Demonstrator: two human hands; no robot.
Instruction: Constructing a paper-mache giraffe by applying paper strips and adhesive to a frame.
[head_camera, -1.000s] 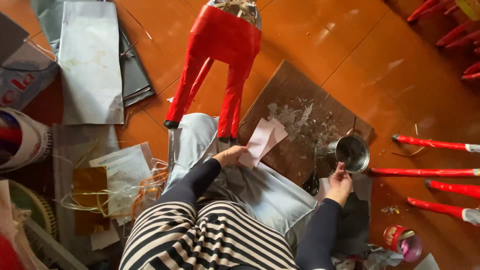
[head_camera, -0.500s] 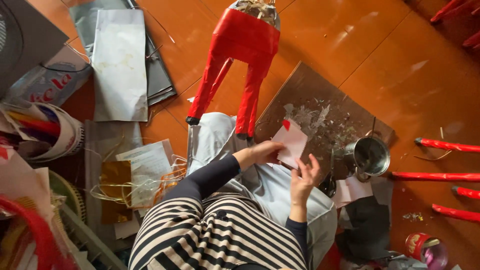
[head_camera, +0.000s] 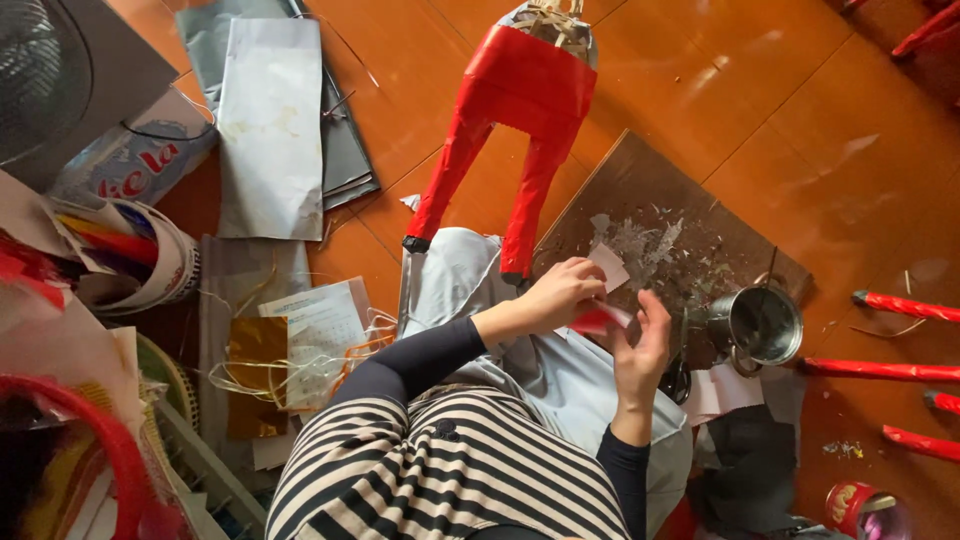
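Nearby, metal pot (head_camera: 762, 325) beside hands.

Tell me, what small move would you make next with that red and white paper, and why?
Probably lay the paper piece onto the red-wrapped frame. Both hands, the left hand and right hand, pinch the piece just below the frame's legs, and part of the frame's top looks uncovered. The small metal pot stands beside the right hand; what it holds cannot be seen.

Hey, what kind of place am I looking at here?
Probably a home craft spot on a tiled floor: a red paper-covered frame figure, a small metal pot on a smeared board, and red-wrapped sticks. Both hands hold a paper piece.
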